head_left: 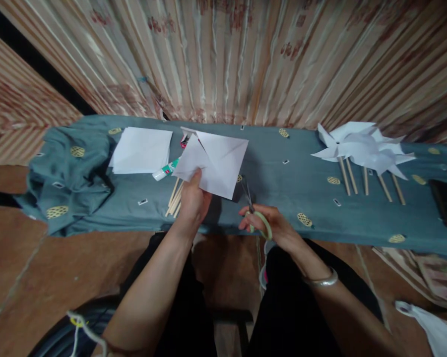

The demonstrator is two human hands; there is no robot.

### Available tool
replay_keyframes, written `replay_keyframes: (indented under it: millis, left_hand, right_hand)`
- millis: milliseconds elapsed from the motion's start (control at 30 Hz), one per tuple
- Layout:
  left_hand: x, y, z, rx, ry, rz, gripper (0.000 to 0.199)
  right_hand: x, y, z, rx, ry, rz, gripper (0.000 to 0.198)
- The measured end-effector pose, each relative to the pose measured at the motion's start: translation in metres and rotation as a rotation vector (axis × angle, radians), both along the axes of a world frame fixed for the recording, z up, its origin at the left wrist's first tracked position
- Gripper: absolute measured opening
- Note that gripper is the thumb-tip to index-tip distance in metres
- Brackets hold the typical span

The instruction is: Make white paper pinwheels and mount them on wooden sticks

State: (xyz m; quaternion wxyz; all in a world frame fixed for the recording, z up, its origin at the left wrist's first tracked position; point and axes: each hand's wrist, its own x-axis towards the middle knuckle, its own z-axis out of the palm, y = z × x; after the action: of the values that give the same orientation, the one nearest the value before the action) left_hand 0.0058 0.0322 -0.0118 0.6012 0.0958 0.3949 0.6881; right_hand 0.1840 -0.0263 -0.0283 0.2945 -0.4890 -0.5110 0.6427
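Observation:
A square sheet of white paper (223, 163) is pinched at its lower left by my left hand (195, 198), thumb on top. One slit runs inward from its upper edge. My right hand (268, 223) has its fingers in the pale green handles of a pair of scissors (260, 220). Their blades point up and away, just right of the paper and apart from it. Under and beside my left hand lie several wooden sticks (174, 198). A white and green glue tube (166, 169) is partly covered by the paper.
A stack of white paper (143, 151) lies on the left of the cloth-covered table (283, 183). Several paper pinwheels (364, 146) on sticks lie at the right, near a dark phone-like object (446, 203). A small red and white box (185, 139) sits behind the held sheet. Curtains (223, 59) hang behind.

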Motion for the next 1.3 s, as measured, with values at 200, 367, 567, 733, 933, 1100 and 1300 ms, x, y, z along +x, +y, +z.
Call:
replay_keyframes:
  millis: [200,367,567,733,933,1100,1300]
  left_hand:
    - [0.0,0.003,0.001,0.049,-0.011,0.024,0.033]
    - [0.007,0.003,-0.005,0.077,0.054,-0.013,0.034]
    - [0.013,0.0,-0.006,0.067,0.045,-0.065,0.034]
    - [0.014,-0.002,-0.005,0.061,0.061,-0.074,0.034]
    - [0.011,-0.001,-0.009,0.074,0.086,-0.096,0.037]
    - [0.012,-0.002,-0.01,0.108,0.078,-0.116,0.037]
    - [0.014,-0.002,-0.007,0.074,0.077,-0.099,0.035]
  right_hand:
    - [-0.004,-0.009,0.007,-0.087,-0.021,0.141,0.043]
    - [-0.008,-0.005,0.009,-0.162,-0.041,0.125,0.052]
    - [-0.008,-0.003,0.011,-0.145,-0.043,0.121,0.052]
    - [-0.005,-0.002,0.012,-0.145,-0.052,0.122,0.053]
    - [-0.004,-0.001,0.011,-0.151,-0.042,0.129,0.054]
    - [-0.005,-0.001,0.012,-0.167,-0.045,0.12,0.056]
    - [-0.005,-0.001,0.015,-0.163,-0.049,0.115,0.055]
